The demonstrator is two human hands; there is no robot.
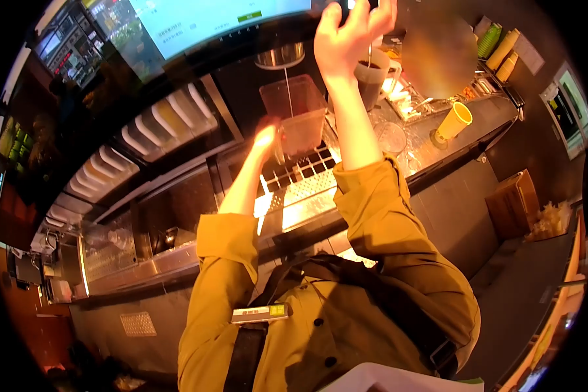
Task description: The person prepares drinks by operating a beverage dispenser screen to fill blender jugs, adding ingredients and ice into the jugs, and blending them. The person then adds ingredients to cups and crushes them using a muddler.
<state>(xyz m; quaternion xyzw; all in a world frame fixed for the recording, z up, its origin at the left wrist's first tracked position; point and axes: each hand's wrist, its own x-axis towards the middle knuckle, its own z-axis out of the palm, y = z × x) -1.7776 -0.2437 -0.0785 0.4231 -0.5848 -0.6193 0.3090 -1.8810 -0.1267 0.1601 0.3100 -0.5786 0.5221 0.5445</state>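
Note:
My left hand (266, 136) grips the near left side of a clear, square-sided plastic pitcher (305, 132). A thin pale stream (289, 88) runs down into the pitcher from a round metal dispenser head (279, 57). At the top of the view, my right hand (351, 42) is raised with its visible fingers apart; its fingertips are partly cut off by the frame edge. Just below and right of that hand stands a jug of dark liquid (370, 81), with a thin rod (370, 55) above it. Whether the hand touches the rod is unclear.
A metal grate (304, 171) lies under the pitcher. On the right counter stand a yellow cup (453, 122) and a clear round container (392, 137). White-edged bins (170, 121) line the left. A lit screen (222, 23) is overhead. A cardboard box (513, 206) sits lower right.

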